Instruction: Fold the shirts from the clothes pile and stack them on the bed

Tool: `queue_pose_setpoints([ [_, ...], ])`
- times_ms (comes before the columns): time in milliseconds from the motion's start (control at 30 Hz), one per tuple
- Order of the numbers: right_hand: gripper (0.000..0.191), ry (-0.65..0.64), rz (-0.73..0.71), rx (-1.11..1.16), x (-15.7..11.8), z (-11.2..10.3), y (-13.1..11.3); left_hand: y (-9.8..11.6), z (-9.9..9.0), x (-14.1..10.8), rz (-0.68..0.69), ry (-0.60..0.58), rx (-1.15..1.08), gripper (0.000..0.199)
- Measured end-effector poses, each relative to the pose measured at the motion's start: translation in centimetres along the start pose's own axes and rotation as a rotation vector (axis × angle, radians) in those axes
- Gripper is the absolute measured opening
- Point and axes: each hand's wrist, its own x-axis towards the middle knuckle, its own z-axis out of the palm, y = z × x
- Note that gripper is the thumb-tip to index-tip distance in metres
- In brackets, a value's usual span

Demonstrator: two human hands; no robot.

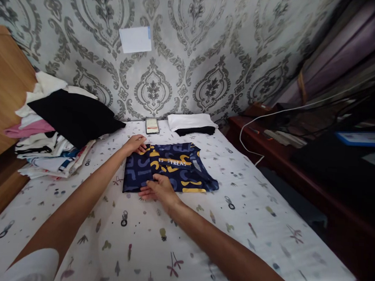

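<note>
A folded dark navy T-shirt [173,167] with yellow and grey-blue lettering lies flat on the bed. Its neckline end points right, and one sleeve corner sticks out toward the near right. At its far left corner rests my left hand [135,144], fingers apart and slightly bent over the fabric edge. My right hand [160,189] is at the near edge, left of the middle, thumb over the cloth and fingers spread beside the border. Neither hand visibly grips the fabric.
A tall pile of clothes [56,145] with a black garment on top stands at the left by a wooden panel [8,91]. Near the wall lie a folded white garment [191,122] and a small box [152,125]. A dark red desk [254,138] with a white cable [243,129] flanks the right.
</note>
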Motion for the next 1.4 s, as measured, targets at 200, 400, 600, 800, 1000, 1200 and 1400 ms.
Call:
queue_pose_setpoints([
  [200, 0.023, 0.017, 0.042, 0.011, -0.4, 0.1, -0.4, 0.1, -1.6, -1.6, 0.175, 0.059, 0.107, 0.024],
  [400, 0.04, 0.033, 0.032, -0.166, -1.4, -1.0, -0.5, -2.4, -0.8, -4.3, 0.464, -0.01, 0.661, 0.052],
  [600, 0.048, 0.142, -0.657, -1.064, -3.3, -0.9, -0.6, -3.5, 0.4, -4.7, 0.436, -0.113, 0.878, 0.06],
  [800, 0.07, -0.173, -0.706, -1.586, -2.8, 0.0, 1.6, -3.7, 0.5, -4.6, 0.451, -0.104, 0.865, 0.06],
  [1000, 0.053, -0.061, -0.751, -1.694, -3.1, 0.9, 0.7, -4.1, -1.3, -4.5, 0.426, 0.24, 0.499, 0.049],
  [1200, 0.022, -0.028, -0.748, -1.809, -2.6, 3.9, 0.0, -4.1, -4.8, -2.3, -0.057, 0.365, 0.517, 0.025],
  [1400, 0.021, -0.077, -0.666, -1.886, -2.3, 5.4, -0.7, -3.9, -4.9, -0.4, -0.159, 0.284, 0.444, 0.022],
])
